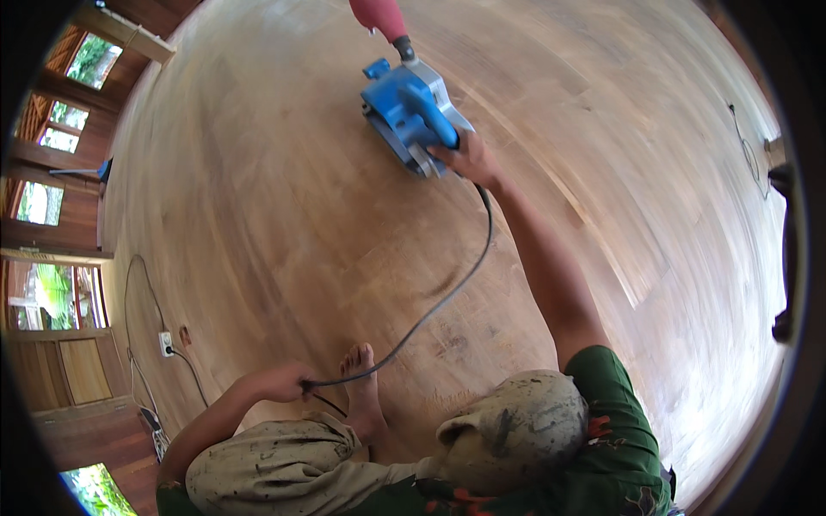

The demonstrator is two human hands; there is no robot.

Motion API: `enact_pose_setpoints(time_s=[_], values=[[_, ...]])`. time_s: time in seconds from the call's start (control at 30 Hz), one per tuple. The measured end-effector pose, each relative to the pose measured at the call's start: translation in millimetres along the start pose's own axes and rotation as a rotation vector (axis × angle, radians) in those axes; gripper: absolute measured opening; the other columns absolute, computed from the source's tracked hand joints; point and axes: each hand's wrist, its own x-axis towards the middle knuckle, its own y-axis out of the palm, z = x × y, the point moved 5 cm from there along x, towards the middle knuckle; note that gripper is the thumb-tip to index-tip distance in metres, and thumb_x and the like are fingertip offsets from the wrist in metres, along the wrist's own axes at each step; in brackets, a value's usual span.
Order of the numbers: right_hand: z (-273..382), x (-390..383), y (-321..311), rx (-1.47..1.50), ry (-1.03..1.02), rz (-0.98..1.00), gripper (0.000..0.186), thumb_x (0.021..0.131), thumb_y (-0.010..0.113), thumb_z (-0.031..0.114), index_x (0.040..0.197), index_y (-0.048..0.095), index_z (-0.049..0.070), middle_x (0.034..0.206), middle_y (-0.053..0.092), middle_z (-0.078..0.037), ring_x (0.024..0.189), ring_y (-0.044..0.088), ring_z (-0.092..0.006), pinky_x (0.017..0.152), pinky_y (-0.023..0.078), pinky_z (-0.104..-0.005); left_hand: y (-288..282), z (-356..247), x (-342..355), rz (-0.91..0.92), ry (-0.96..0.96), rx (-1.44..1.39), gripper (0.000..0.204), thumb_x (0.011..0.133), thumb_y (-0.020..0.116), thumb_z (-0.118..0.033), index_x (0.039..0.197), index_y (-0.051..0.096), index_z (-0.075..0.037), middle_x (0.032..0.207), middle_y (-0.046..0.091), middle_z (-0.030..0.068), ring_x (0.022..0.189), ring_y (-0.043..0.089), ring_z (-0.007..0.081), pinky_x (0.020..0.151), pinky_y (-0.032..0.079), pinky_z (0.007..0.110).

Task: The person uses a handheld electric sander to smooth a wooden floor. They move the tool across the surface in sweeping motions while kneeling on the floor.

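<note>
Low over the brown plank floor [292, 258], I have my left hand [288, 383] curled around a thin black cable [490, 220]. Farther out, my right hand [470, 160], the nearer one, wraps the handle [439, 125] of a boxy blue-and-silver sander [396, 101], which lies forward-left of it, long axis likewise; beyond, a red dust bag [379, 14].

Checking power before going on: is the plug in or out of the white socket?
In: the black plug sits in the white socket, its cord trailing away. Whether it feeds the belt sander cannot be told.
</note>
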Motion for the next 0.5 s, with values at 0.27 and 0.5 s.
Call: enact_pose_setpoints(time_s=[0.27,0.5], values=[[-3,107,51,-0.009,0.036,0.052,0.045,0.091,0.080,0.035,0.110,0.067,-0.002,0.098,0.074,-0.020,0.096,0.072,-0.0327,0.086,0.054,-0.0438,21,-11,-28,-0.063,-0.125,-0.144,0.032,0.084,0.055,0.005,0.106,0.077,-0.001,0.085,0.074,0.0096,0.084,0.069,0.0217,0.081,0.054,0.036],[-9,74,32,-0.072,-0.043,-0.022,0.049,0.090,0.080,0.036,0.118,0.065,-0.001,0.105,0.072,-0.023,0.102,0.070,-0.0380,0.090,0.052,-0.0465,13,0,-22,-0.107,-0.087,-0.073,0.037,0.082,0.052,0.008,0.108,0.076,-0.003,0.082,0.072,0.0074,0.082,0.068,0.0217,0.080,0.054,0.037]])
